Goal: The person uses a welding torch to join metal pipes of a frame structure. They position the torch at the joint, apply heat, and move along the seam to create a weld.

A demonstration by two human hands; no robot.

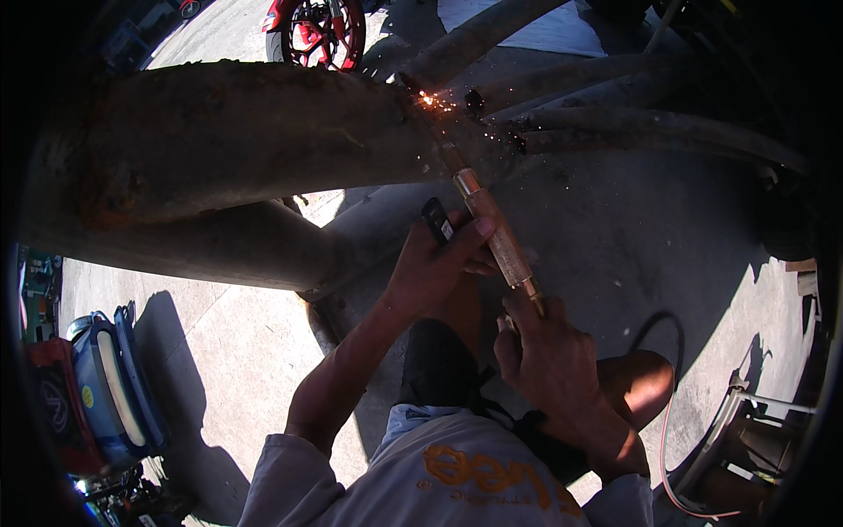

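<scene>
A copper-coloured gas torch (498, 239) slants up and to the left, its tip close to a thick rusty metal pipe (263, 132). Bright orange sparks (428, 99) fly from the pipe beyond the tip. My right hand (551, 356) is closed round the torch's rear end. Further up, my left hand (430, 263) grips the torch's barrel, the thumb lying along it. A small black object (435, 220) with a pale label sticks up at the left hand; its kind and how it is held are unclear.
Several thinner pipes (650, 123) branch right from the thick one, and another thick pipe (184, 250) runs beneath. A thin hose (669, 439) curves at the right near a metal frame (738, 422). Blue bodywork (105, 386) stands left; a red motorcycle wheel (325, 35) is beyond.
</scene>
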